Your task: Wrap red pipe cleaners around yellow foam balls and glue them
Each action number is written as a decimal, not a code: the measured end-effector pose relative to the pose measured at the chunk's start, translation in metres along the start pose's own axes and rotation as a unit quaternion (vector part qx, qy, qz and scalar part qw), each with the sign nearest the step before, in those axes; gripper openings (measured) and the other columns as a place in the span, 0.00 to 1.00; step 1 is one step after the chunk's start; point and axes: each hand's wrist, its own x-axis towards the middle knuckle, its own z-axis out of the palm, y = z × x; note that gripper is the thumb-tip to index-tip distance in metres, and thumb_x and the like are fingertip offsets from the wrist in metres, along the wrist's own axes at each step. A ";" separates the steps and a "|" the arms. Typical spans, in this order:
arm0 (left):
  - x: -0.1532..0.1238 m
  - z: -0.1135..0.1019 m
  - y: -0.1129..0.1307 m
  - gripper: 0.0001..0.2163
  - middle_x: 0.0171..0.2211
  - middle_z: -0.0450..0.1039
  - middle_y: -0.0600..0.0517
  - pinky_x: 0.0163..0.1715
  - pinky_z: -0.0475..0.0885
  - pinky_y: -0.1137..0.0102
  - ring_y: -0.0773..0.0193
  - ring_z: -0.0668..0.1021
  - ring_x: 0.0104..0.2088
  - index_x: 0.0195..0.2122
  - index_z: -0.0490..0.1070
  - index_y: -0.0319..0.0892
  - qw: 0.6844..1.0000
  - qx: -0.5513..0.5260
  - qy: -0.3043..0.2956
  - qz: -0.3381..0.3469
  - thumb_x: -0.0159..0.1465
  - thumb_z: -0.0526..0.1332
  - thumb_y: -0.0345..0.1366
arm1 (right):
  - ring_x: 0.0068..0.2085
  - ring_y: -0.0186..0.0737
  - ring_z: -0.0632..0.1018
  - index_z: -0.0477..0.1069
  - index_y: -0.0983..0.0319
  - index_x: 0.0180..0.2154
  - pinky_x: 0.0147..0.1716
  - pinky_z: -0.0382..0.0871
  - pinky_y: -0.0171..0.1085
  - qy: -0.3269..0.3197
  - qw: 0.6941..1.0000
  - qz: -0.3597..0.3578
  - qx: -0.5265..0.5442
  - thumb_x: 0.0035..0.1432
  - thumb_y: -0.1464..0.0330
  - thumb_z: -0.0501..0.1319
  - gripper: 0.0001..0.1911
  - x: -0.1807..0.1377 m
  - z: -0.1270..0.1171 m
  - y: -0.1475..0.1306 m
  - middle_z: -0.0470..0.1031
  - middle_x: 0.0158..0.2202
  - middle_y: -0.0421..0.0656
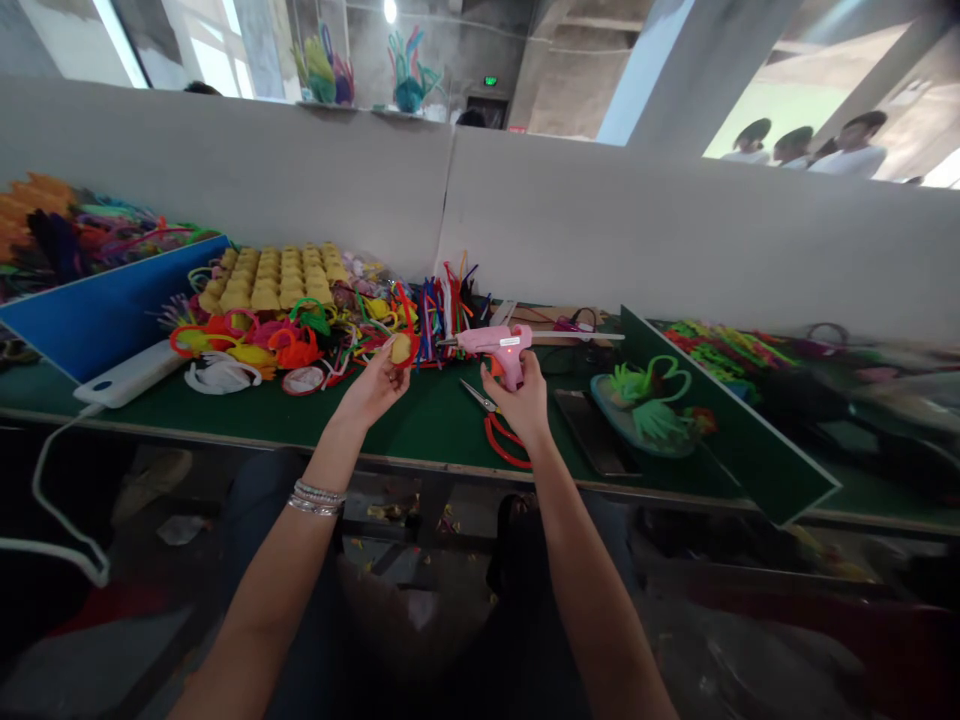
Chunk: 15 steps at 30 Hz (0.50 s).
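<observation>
My right hand (519, 388) grips a pink glue gun (499, 342) by its handle, with its nozzle facing left and a whitish glue stick (581, 336) out of its back. In the fingers of my left hand (379, 383) is a small yellow egg-carton cup (401, 349) with red-orange fuzzy stem around it. The nozzle is a short way right of the cup, apart from it. Below the glue gun, red-handled scissors (504, 438) lie on the green table, partly behind my right hand.
A yellow egg carton (274, 278) stands among colourful pipe-cleaner pieces (285, 342) at the left. A white power strip (135, 375) lies by a blue divider (120, 300). On the right are a dark phone-like slab (596, 432), a tray (652, 440) with green crafts, and a green divider (727, 430).
</observation>
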 end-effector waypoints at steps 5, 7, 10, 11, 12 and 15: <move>0.005 -0.001 -0.011 0.09 0.31 0.74 0.54 0.35 0.68 0.77 0.73 0.74 0.31 0.38 0.72 0.44 1.000 0.005 0.013 0.020 0.56 0.63 0.38 | 0.20 0.27 0.57 0.59 0.60 0.31 0.19 0.54 0.31 0.020 0.997 -0.031 -0.063 0.47 0.58 0.63 0.17 -0.004 0.006 -0.001 0.57 0.21 0.32; 0.008 -0.002 -0.015 0.10 0.31 0.74 0.53 0.37 0.68 0.76 0.72 0.74 0.33 0.37 0.72 0.43 0.999 0.008 0.020 0.042 0.53 0.65 0.38 | 0.22 0.28 0.58 0.59 0.60 0.32 0.21 0.55 0.32 0.045 0.994 -0.047 -0.088 0.48 0.58 0.62 0.17 -0.005 0.008 -0.001 0.58 0.22 0.33; 0.009 -0.002 -0.019 0.10 0.30 0.75 0.53 0.38 0.67 0.74 0.71 0.75 0.34 0.33 0.72 0.41 0.997 0.012 0.032 0.068 0.51 0.67 0.37 | 0.23 0.31 0.61 0.60 0.60 0.34 0.24 0.58 0.34 0.058 0.989 -0.054 -0.121 0.48 0.57 0.62 0.17 -0.007 0.009 0.000 0.62 0.24 0.36; 0.009 -0.001 -0.020 0.10 0.30 0.75 0.53 0.38 0.67 0.74 0.70 0.75 0.34 0.32 0.72 0.41 0.996 0.015 0.038 0.073 0.50 0.67 0.37 | 0.24 0.32 0.62 0.60 0.60 0.35 0.25 0.59 0.34 0.056 0.989 -0.052 -0.130 0.49 0.57 0.61 0.18 -0.008 0.010 0.000 0.63 0.25 0.37; 0.009 0.000 -0.021 0.10 0.29 0.74 0.54 0.38 0.67 0.74 0.70 0.75 0.33 0.31 0.71 0.41 0.996 0.020 0.044 0.076 0.49 0.68 0.37 | 0.24 0.32 0.63 0.60 0.60 0.36 0.26 0.59 0.35 0.054 0.988 -0.048 -0.135 0.49 0.57 0.61 0.18 -0.008 0.011 0.000 0.64 0.26 0.37; 0.007 0.004 -0.023 0.13 0.27 0.73 0.55 0.38 0.67 0.73 0.71 0.75 0.31 0.30 0.69 0.41 0.995 0.035 0.061 0.074 0.45 0.70 0.36 | 0.26 0.34 0.64 0.60 0.60 0.37 0.27 0.60 0.35 0.055 0.988 -0.045 -0.138 0.49 0.56 0.61 0.18 -0.009 0.013 0.001 0.65 0.28 0.39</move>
